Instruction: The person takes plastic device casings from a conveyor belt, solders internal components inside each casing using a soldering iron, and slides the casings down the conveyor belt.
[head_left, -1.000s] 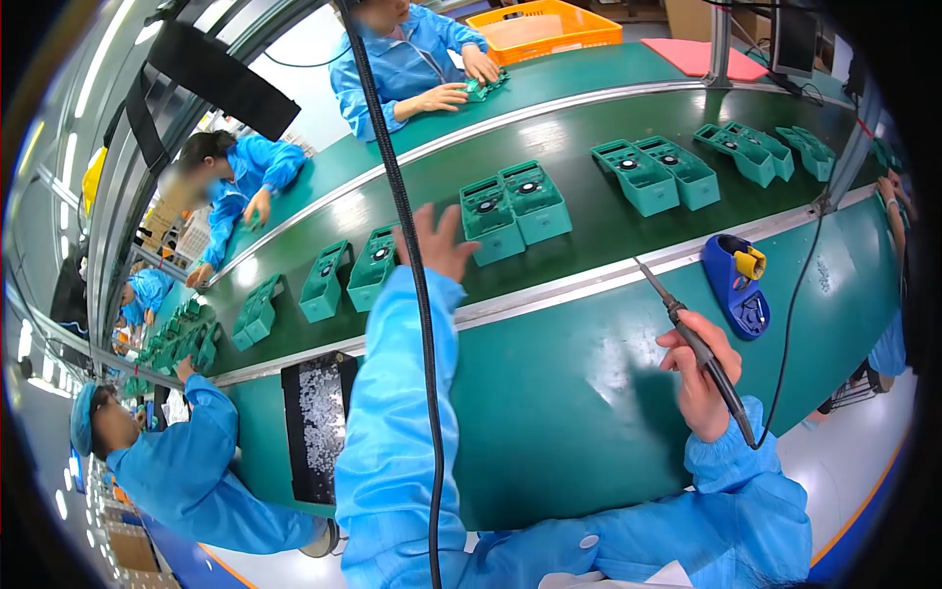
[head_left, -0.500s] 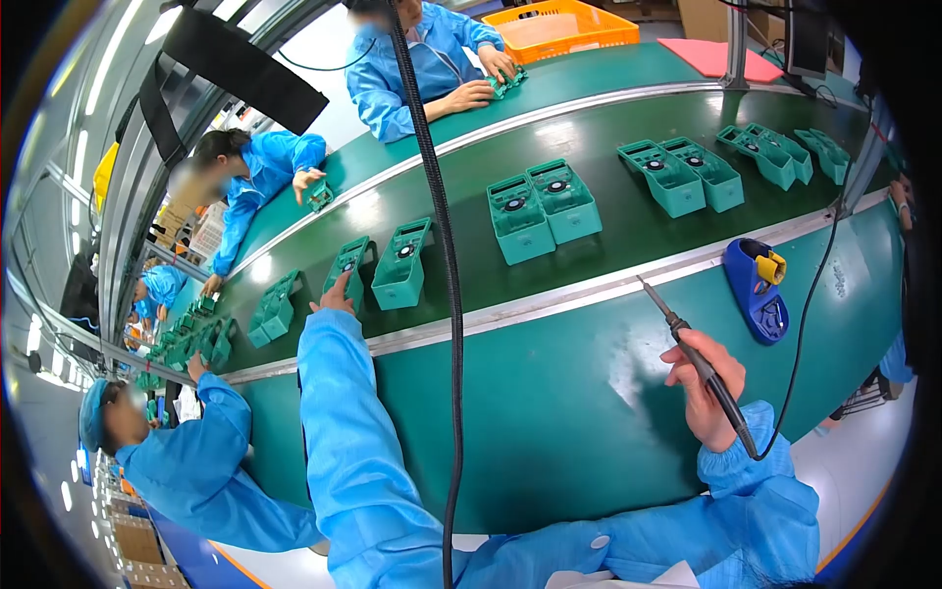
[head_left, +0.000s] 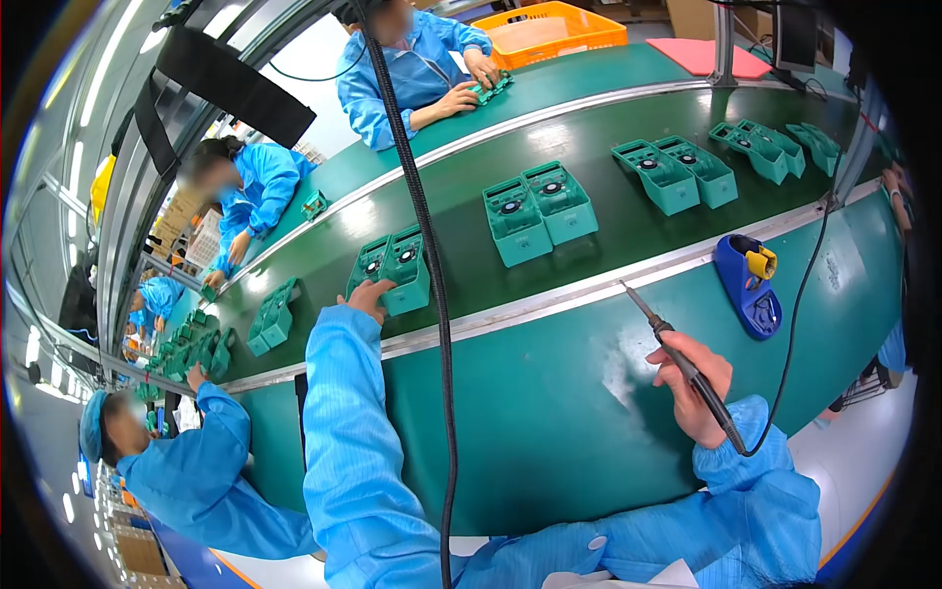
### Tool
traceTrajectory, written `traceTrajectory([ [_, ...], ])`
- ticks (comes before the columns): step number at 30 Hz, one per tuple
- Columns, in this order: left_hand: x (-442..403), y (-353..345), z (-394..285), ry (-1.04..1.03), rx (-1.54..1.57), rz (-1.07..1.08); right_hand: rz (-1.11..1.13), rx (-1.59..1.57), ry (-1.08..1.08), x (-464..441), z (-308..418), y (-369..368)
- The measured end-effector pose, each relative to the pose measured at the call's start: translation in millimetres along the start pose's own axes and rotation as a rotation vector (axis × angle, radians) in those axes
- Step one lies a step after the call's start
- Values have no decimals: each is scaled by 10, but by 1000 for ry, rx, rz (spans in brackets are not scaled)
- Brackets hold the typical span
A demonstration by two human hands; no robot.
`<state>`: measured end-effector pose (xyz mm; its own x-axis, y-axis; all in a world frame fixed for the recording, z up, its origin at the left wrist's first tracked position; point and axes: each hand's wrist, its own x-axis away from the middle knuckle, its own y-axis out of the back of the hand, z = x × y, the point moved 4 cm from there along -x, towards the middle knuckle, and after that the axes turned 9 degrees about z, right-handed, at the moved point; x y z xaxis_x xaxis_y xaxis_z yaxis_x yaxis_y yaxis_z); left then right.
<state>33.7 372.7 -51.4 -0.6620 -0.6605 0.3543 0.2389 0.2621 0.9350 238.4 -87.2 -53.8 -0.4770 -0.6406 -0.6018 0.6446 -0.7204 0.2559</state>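
Note:
My left hand (head_left: 367,298) reaches forward onto the belt, its fingers over the near end of a green plastic housing (head_left: 371,263). A second green housing (head_left: 408,285) lies right beside that one, side against side. Both are open boxes with a round dark part inside. In my right hand (head_left: 699,388) is a soldering iron (head_left: 723,414), held like a pen above the green bench, its tip pointing forward and left. To the right of that hand stands a blue soldering iron stand (head_left: 731,270) with a yellow part.
More housings lie in pairs along the dark green belt (head_left: 461,285), such as one pair (head_left: 540,214) ahead. A metal rail (head_left: 549,306) borders it. A black braided cable (head_left: 444,373) hangs before me. Co-workers in blue sit left and across, near an orange crate (head_left: 554,34).
My left hand has shifted right with the left housing, closing the gap to its neighbour. My right hand still holds the soldering iron. One co-worker across has drawn a hand back from a green part.

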Motion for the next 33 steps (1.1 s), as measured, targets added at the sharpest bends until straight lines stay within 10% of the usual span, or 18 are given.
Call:
traceTrajectory([
  [10,112,-173,-389,18,63,-89,16,5,8,-13,12,13],
  [14,390,-377,-646,-211,82,-438,26,20,2,-21,59,27],
  [33,2437,-987,-2503,-424,127,-413,190,-97,157,-122,472,206],
])
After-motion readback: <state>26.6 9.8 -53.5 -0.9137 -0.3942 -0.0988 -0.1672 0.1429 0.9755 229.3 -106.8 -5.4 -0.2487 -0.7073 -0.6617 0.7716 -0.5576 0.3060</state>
